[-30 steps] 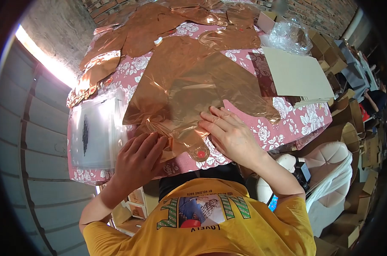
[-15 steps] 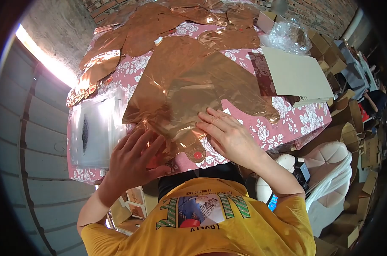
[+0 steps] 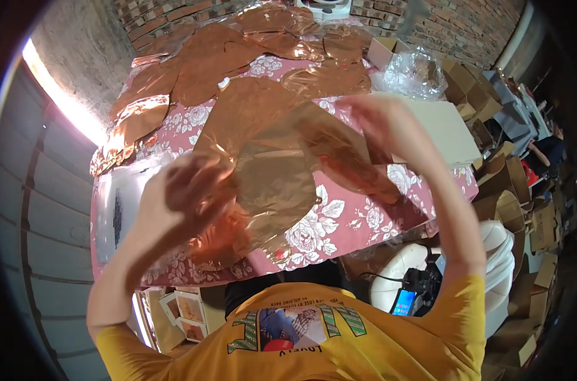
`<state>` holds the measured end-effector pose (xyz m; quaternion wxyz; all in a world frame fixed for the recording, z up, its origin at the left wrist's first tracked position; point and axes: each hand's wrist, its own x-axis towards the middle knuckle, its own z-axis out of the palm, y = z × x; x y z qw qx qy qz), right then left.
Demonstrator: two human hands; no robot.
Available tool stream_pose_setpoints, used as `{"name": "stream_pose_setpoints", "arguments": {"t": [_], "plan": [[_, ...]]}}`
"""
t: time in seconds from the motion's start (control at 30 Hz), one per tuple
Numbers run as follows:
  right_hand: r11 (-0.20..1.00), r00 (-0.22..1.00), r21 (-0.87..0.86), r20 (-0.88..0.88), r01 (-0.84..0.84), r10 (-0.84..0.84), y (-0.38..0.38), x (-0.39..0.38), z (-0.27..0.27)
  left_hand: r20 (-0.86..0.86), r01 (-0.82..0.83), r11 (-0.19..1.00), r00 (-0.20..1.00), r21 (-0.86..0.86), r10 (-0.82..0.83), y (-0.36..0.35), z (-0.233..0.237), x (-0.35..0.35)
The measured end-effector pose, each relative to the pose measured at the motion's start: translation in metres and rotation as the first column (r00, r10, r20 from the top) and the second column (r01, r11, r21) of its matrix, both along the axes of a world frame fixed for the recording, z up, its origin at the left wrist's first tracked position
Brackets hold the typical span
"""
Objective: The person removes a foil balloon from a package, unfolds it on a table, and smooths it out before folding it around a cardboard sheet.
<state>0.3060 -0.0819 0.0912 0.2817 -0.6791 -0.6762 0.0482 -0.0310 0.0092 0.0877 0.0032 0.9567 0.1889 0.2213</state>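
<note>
A large copper-coloured foil sheet point(image 3: 272, 184) lies folded and creased on the pink floral cloth point(image 3: 326, 225), at the middle of the table's front. Over its left edge is my left hand point(image 3: 196, 184), blurred, with the fingers bent; whether it grips the foil cannot be made out. My right hand point(image 3: 377, 117) is lifted above the foil's right side, its fingers smeared by motion. Below that hand the right part of the foil point(image 3: 358, 171) is bunched and blurred. A small red spot shows near the foil's front tip.
Clear plastic sleeves point(image 3: 120, 206) lie at the left. More copper foil pieces point(image 3: 215, 60) cover the back. At the right are pale card sheets point(image 3: 444, 130), crumpled clear plastic point(image 3: 415, 76) and cardboard boxes point(image 3: 466, 89). A white padded stool point(image 3: 400, 270) stands in front.
My right hand has moved up and right, off the foil's middle. My left hand has risen slightly. The foil's right part has folded inward, and the view has shifted a little.
</note>
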Motion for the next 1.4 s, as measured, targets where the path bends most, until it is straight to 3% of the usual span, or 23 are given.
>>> {"name": "stream_pose_setpoints", "arguments": {"t": [0.03, 0.1, 0.17, 0.23, 0.33, 0.43, 0.53, 0.6, 0.63, 0.83, 0.9, 1.03, 1.13, 1.23, 1.3, 1.33, 1.4], "plan": [[0.99, 0.994, 0.119, 0.083, -0.076, 0.067, 0.026, 0.031, 0.004, 0.045, 0.071, 0.997, 0.996, 0.019, -0.072, 0.018, -0.004, 0.013], [0.995, 0.981, -0.021, 0.167, 0.099, -0.094, 0.076, 0.073, 0.016, 0.06, 0.217, 0.976, 0.975, -0.025, -0.215, 0.054, -0.011, 0.045], [0.996, 0.957, -0.093, 0.29, 0.005, 0.022, 0.13, 0.13, -0.005, 0.051, 0.124, 0.961, 0.992, -0.248, -0.115, 0.08, -0.018, 0.088], [0.944, 0.954, -0.329, 0.291, 0.034, 0.067, 0.178, 0.161, -0.029, 0.007, 0.037, 0.96, 0.999, -0.277, -0.036, 0.101, -0.028, 0.13], [0.839, 0.896, -0.527, 0.426, 0.132, 0.127, 0.208, 0.165, -0.051, -0.029, -0.012, 0.967, 1.0, -0.254, 0.005, 0.133, -0.048, 0.178], [0.901, 0.882, -0.418, 0.461, 0.117, 0.1, 0.205, 0.162, -0.064, -0.128, -0.136, 0.93, 0.987, -0.342, 0.097, 0.149, -0.053, 0.206], [0.852, 0.923, -0.506, 0.377, 0.133, 0.08, 0.212, 0.172, -0.065, -0.075, -0.157, 0.906, 0.987, -0.394, 0.138, 0.175, -0.066, 0.22], [0.856, 0.921, -0.495, 0.385, 0.152, 0.058, 0.214, 0.172, -0.066, 0.063, -0.11, 0.925, 0.988, -0.364, 0.143, 0.202, -0.092, 0.227], [0.845, 0.925, -0.516, 0.372, 0.139, 0.074, 0.216, 0.172, -0.063, -0.109, -0.205, 0.886, 0.978, -0.415, 0.175, 0.2, -0.078, 0.229], [0.832, 0.935, -0.548, 0.332, 0.083, 0.126, 0.229, 0.181, -0.068, -0.121, -0.279, 0.886, 0.96, -0.37, 0.251, 0.216, -0.08, 0.247], [0.893, 0.893, -0.446, 0.422, 0.052, 0.159, 0.234, 0.187, -0.077, -0.061, -0.293, 0.899, 0.955, -0.325, 0.289, 0.237, -0.097, 0.256], [0.851, 0.863, -0.515, 0.472, 0.104, 0.181, 0.232, 0.175, -0.067, -0.016, -0.279, 0.869, 0.954, -0.41, 0.298, 0.236, -0.096, 0.269], [0.845, 0.846, -0.512, 0.511, 0.156, 0.153, 0.233, 0.174, -0.065, -0.128, -0.373, 0.804, 0.926, -0.464, 0.356, 0.225, -0.081, 0.274], [0.859, 0.842, -0.493, 0.515, 0.137, 0.161, 0.231, 0.175, -0.067, -0.064, -0.351, 0.827, 0.93, -0.439, 0.361, 0.223, -0.085, 0.28], [0.854, 0.846, -0.502, 0.509, 0.14, 0.16, 0.229, 0.172, -0.063, -0.009, -0.399, 0.897, 0.914, -0.19, 0.405, 0.219, -0.089, 0.282], [0.853, 0.847, -0.503, 0.507, 0.14, 0.16, 0.229, 0.173, -0.064, -0.011, -0.398, 0.897, 0.915, -0.19, 0.404, 0.22, -0.093, 0.282], [0.864, 0.848, -0.488, 0.505, 0.126, 0.162, 0.228, 0.173, -0.064, 0.112, -0.263, 0.963, 0.96, 0.064, 0.255, 0.221, -0.1, 0.28]]}}
